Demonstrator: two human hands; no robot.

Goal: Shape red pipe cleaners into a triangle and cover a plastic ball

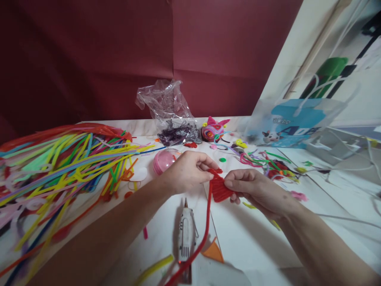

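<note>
A red pipe cleaner [204,232] is coiled at its top into a flat red piece [219,190], and its long tail hangs down toward the table's near edge. My left hand [186,171] pinches the upper edge of the red piece. My right hand [258,191] grips the same piece from the right side. Both hands hover just above the white table [253,238]. A white hot glue gun [186,232] lies on the table right below my hands, nozzle pointing away from me.
A big spread of coloured pipe cleaners [59,167] covers the left. A pink dome [163,161], a crinkled plastic bag [168,107], a woven pink figure [212,131], pipe cleaner scraps [274,163] and a blue-printed bag [294,123] lie behind. An orange triangle [214,252] lies near.
</note>
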